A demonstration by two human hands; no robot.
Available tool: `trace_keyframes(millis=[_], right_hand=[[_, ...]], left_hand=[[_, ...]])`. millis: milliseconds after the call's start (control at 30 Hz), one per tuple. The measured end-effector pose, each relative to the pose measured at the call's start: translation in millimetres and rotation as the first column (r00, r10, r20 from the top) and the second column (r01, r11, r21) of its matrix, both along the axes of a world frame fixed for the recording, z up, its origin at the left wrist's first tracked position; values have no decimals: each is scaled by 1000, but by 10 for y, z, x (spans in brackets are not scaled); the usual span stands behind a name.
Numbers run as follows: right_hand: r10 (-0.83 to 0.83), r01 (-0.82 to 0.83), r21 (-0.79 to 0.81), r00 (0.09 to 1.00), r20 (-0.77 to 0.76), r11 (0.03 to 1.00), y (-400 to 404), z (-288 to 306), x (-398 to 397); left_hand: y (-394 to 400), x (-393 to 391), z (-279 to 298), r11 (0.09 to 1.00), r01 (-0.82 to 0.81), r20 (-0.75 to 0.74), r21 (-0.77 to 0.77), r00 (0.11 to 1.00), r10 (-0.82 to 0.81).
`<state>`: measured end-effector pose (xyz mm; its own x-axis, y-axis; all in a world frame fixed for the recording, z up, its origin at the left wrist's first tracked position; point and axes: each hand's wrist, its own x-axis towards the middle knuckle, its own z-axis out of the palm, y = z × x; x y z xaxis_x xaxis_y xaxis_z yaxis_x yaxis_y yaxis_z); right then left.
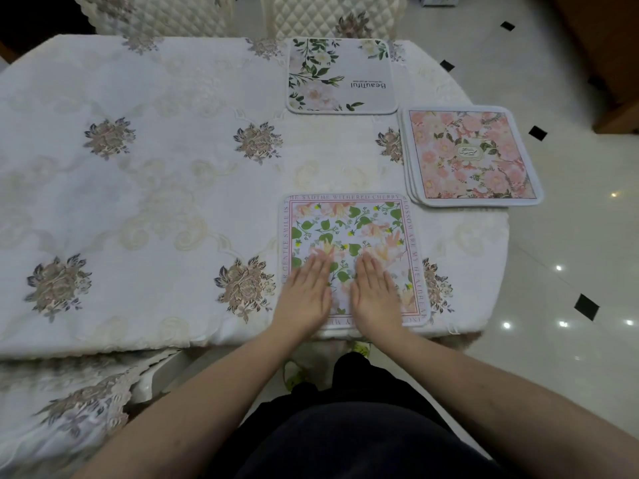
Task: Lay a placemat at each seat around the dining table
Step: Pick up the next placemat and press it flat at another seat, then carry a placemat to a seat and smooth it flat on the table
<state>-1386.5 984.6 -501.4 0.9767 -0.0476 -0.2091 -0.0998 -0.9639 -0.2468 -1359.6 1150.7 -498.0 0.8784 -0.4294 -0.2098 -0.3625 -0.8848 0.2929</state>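
A square placemat with green leaves and a lettered pink border (352,229) lies flat at the table's near edge, in front of me. My left hand (306,295) and my right hand (375,293) press flat on its near half, fingers straight and side by side. A grey placemat with white flowers and the word "Beautiful" (342,76) lies at the far edge before a quilted chair. A stack of pink floral placemats (472,155) sits at the table's right end.
The dining table (155,188) wears a white cloth with embroidered flowers. Two quilted chairs (332,15) stand at the far side, and a covered chair (69,402) sits near left. Glossy tiled floor (570,271) lies to the right.
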Motion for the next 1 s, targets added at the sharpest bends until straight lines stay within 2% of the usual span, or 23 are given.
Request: trace_keyframes(millis=[167,333,600,800,1000], right_hand=[[-52,52,-87,999,6,995,112,-100,-107],[-82,86,-93,996,41,992,-64,-77,-189],[-90,88,-90,996,-15,992,-350,-21,-388],[-158,153,-101,986,-44,983,-628,46,-632],[-129,123,-97,990,-60,988,-715,116,-657]], left_hand=[[-42,-98,-159,999,27,-1,-25,1000,-27],[77,-63,-126,994,110,24,-1,994,-110],[361,-76,-125,990,140,12,32,990,-141],[572,-160,-84,998,28,7,48,1000,-28],[784,-244,38,983,39,-34,181,999,-33]])
